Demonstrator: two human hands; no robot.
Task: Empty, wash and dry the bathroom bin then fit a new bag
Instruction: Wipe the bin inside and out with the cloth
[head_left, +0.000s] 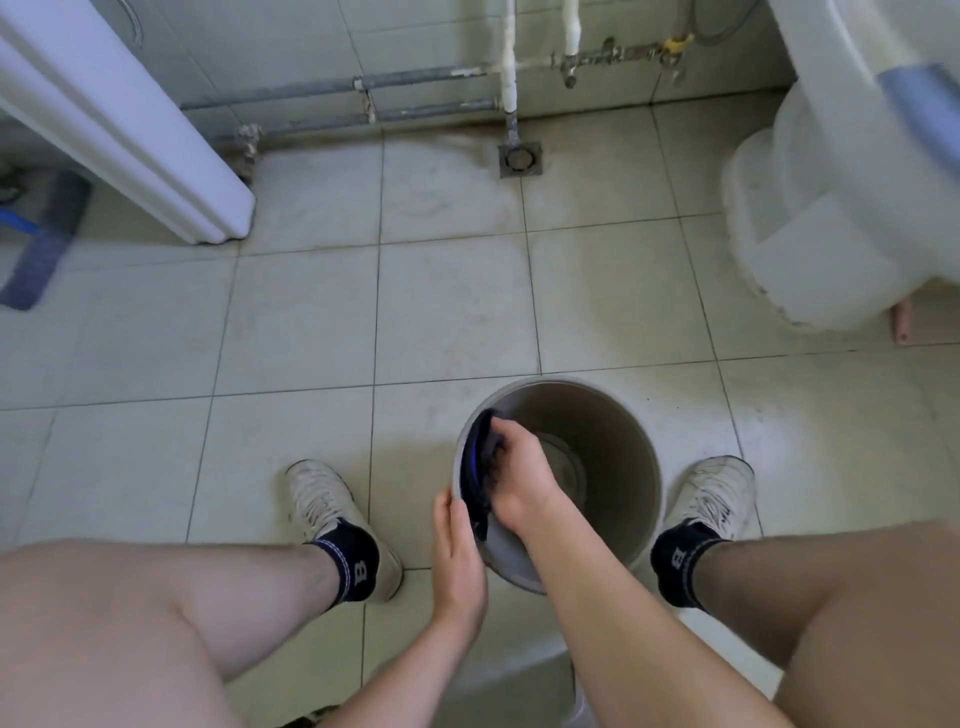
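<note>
Fingers (501, 441) pressing dark cloth (480, 467) inside grey bin (613, 415), tiled floor (311, 322), drain (519, 160)

Soft, even daylight with weak shadows on the pale floor tiles (457, 306). Wide-angle bending at the edges; the right and left edges are blurred.
</note>
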